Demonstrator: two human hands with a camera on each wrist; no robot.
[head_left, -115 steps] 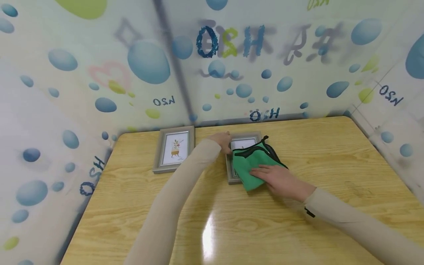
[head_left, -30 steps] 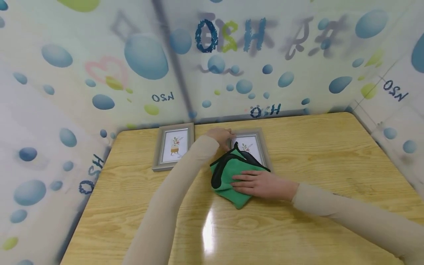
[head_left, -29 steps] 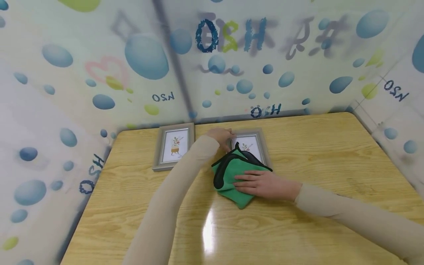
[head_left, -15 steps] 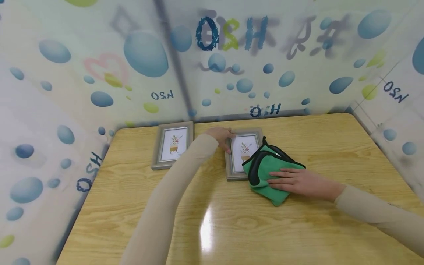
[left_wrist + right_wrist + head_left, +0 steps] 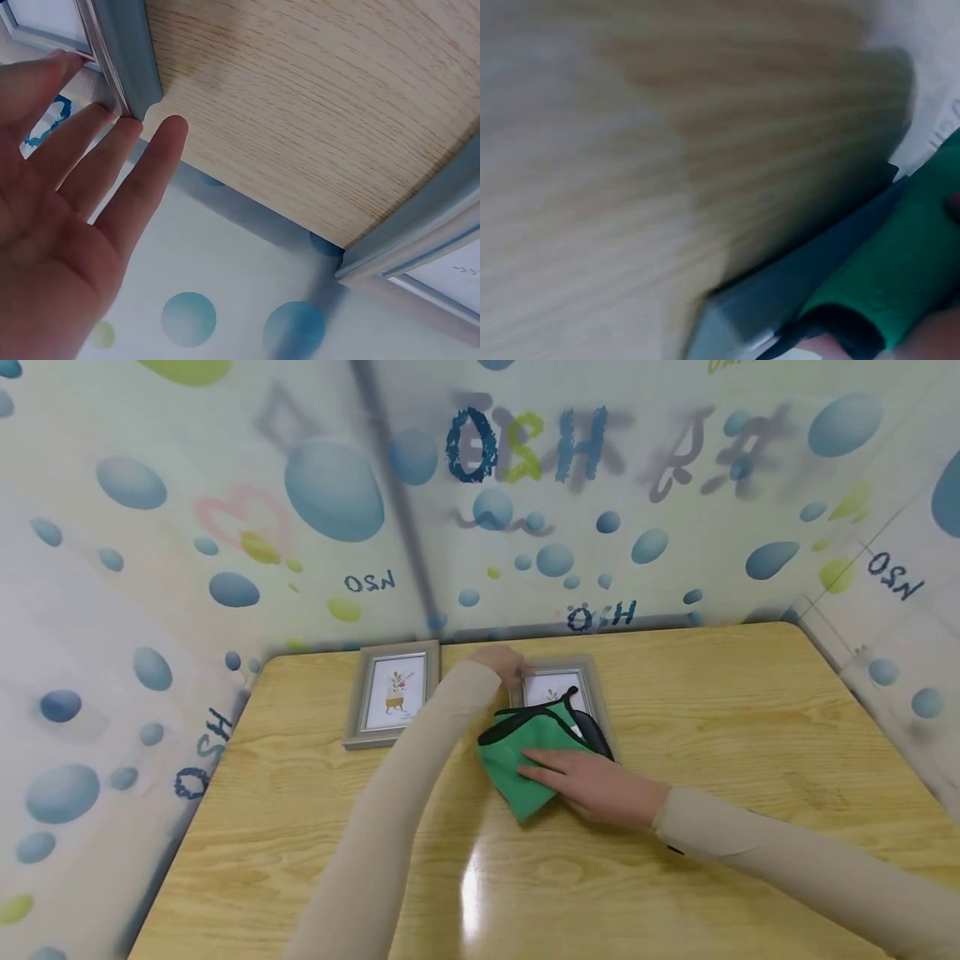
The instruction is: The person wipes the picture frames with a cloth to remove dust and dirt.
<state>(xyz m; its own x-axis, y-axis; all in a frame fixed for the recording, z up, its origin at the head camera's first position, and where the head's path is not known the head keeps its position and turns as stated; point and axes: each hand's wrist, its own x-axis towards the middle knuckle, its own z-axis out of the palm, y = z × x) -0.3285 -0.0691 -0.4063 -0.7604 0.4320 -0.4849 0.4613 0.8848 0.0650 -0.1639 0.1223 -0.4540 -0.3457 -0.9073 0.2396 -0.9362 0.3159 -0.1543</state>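
Note:
A green cloth (image 5: 517,764) with black edging lies bunched over the lower part of the right picture frame (image 5: 597,693). My right hand (image 5: 600,783) rests on that cloth with its fingers stretched out, pressing it down. In the right wrist view, the cloth (image 5: 889,262) bulges over the edge of the frame (image 5: 780,289). My left hand (image 5: 498,664) steadies the frame by its upper left corner. From the left wrist view, the thumb of my left hand (image 5: 60,247) lies on the frame's face and fingers touch its side (image 5: 131,60). The frame's lower half is hidden.
A matching picture frame (image 5: 356,706), showing a potted plant print, lies to the left on the wooden table (image 5: 600,902). A wall covering (image 5: 510,560) with blue and green droplets rises behind the table and at both sides.
My right hand has swept the cloth across the frame, out to the right half a second ago and now back to the left. My left hand stays at the frame's corner.

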